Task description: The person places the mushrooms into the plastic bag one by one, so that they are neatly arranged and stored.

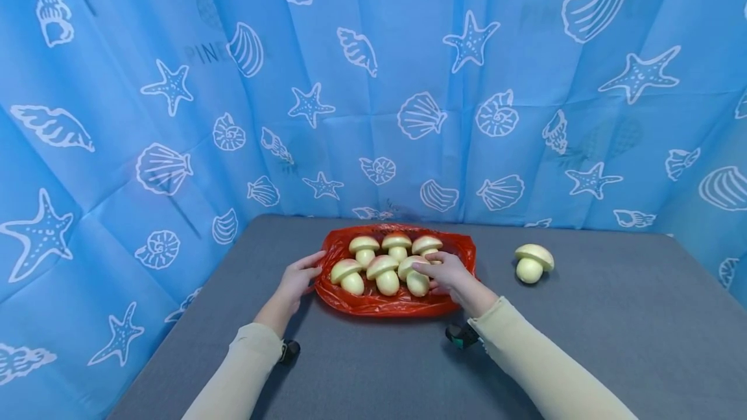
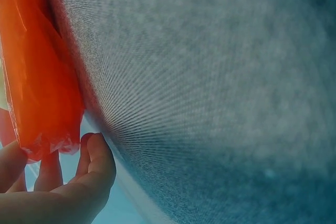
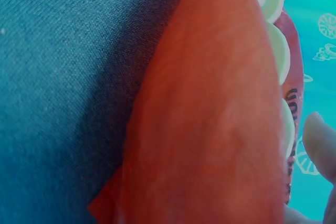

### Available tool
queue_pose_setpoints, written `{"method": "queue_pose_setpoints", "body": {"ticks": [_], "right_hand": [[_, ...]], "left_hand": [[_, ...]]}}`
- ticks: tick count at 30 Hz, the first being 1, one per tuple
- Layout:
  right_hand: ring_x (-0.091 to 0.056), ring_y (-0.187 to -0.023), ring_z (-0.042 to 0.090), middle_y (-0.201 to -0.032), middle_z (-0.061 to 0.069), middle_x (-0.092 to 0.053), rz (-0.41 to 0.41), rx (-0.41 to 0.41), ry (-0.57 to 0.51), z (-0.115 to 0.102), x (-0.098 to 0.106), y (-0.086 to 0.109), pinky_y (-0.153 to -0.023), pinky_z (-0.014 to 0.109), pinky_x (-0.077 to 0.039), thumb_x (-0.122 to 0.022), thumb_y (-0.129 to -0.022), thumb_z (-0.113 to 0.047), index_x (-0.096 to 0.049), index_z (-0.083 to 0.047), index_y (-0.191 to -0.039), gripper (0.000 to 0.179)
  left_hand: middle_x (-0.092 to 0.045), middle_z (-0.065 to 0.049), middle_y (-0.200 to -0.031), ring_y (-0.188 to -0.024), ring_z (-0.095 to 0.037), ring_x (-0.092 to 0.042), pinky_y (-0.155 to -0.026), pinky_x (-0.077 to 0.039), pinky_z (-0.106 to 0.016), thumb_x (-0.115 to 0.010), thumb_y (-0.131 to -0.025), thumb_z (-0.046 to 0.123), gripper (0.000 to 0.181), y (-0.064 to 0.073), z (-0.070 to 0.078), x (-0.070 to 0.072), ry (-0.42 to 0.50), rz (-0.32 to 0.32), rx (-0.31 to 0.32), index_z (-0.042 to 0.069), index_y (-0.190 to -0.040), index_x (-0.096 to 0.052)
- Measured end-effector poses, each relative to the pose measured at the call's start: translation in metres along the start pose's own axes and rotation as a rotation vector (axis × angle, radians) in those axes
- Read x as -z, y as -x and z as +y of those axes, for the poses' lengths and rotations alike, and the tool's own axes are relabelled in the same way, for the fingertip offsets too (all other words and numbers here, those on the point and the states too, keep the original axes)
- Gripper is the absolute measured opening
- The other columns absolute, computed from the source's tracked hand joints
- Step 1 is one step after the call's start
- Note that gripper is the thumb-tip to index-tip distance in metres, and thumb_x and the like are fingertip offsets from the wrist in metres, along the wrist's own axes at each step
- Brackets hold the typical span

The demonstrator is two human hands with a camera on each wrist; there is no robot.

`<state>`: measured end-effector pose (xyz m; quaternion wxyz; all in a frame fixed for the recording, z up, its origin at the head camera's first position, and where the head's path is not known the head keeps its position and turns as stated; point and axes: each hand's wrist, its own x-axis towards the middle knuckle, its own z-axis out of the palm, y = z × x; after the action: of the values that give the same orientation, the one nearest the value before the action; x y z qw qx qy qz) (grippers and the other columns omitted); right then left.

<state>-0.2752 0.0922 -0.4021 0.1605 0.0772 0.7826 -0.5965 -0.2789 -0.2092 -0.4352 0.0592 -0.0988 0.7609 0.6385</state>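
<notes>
A red plastic bag (image 1: 373, 306) lies spread on the table, with several pale cream mushrooms inside in two rows. My left hand (image 1: 297, 280) holds the bag's left edge; the left wrist view shows thumb and fingers (image 2: 102, 156) about the crinkled red plastic (image 2: 42, 77). Over the bag's right end, my right hand (image 1: 455, 277) touches the front right mushroom (image 1: 417, 282). The right wrist view shows its thumb (image 3: 320, 142) beside a mushroom (image 3: 287, 129), and the bag's side (image 3: 210, 103) hides most of the other fingers. Whether they grip the mushroom is unclear.
Another mushroom (image 1: 532, 263) stands alone on the grey table (image 1: 595, 329), right of the bag. Behind the table hangs a blue curtain (image 1: 373, 148) printed with white shells and starfish; it also runs along the left side.
</notes>
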Motion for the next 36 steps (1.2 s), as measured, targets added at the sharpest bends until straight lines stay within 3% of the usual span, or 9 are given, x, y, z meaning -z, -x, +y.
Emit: {"method": "queue_pose_setpoints", "body": {"ticks": [6,11,15,28,36], "right_hand": [[-0.062,-0.103,0.039,-0.137,0.03,-0.044,-0.035,0.015,-0.043,-0.003,0.011,0.006,-0.09,0.047,-0.051,-0.061,-0.096,-0.021,-0.034,0.008,-0.143,0.062],[-0.057,-0.112,0.044,-0.136,0.031,-0.047,-0.052,0.043,-0.068,-0.008,0.024,0.014,-0.091,0.047,-0.051,-0.058,-0.098,-0.018,-0.031,0.008,-0.145,0.061],[-0.058,-0.113,0.043,-0.136,0.033,-0.046,-0.07,0.067,-0.101,-0.009,0.036,0.022,-0.091,0.046,-0.05,-0.056,-0.099,-0.016,-0.029,0.009,-0.145,0.059],[-0.065,-0.106,0.031,-0.144,0.033,-0.037,-0.013,0.074,-0.107,-0.007,0.074,0.041,-0.089,0.041,-0.052,-0.059,-0.098,-0.024,-0.027,0.007,-0.147,0.066],[-0.063,-0.109,0.031,-0.147,0.035,-0.03,-0.013,0.093,-0.083,-0.004,0.096,0.049,-0.095,0.045,-0.047,-0.054,-0.1,-0.025,-0.02,0.008,-0.15,0.068]], "left_hand": [[-0.037,-0.015,-0.152,-0.136,-0.035,-0.036,-0.104,-0.035,-0.056,-0.046,-0.101,0.009,0.042,0.0,0.0,0.0,0.006,0.0,-0.001,0.014,-0.143,-0.051],[-0.037,-0.015,-0.152,-0.137,-0.035,-0.035,-0.105,-0.034,-0.056,-0.046,-0.101,0.01,0.042,0.001,0.001,0.0,0.013,-0.003,0.001,0.014,-0.142,-0.052],[-0.036,-0.015,-0.152,-0.137,-0.035,-0.035,-0.105,-0.035,-0.056,-0.046,-0.101,0.009,0.042,0.001,0.002,0.001,0.013,-0.003,0.003,0.015,-0.142,-0.052],[-0.036,-0.015,-0.152,-0.138,-0.035,-0.033,-0.105,-0.035,-0.056,-0.046,-0.101,0.01,0.042,0.003,0.002,0.0,0.004,0.0,0.006,0.015,-0.142,-0.052],[-0.036,-0.015,-0.153,-0.137,-0.035,-0.034,-0.105,-0.035,-0.056,-0.046,-0.101,0.01,0.042,0.004,0.003,-0.001,-0.003,-0.004,0.0,0.015,-0.142,-0.052]]}}
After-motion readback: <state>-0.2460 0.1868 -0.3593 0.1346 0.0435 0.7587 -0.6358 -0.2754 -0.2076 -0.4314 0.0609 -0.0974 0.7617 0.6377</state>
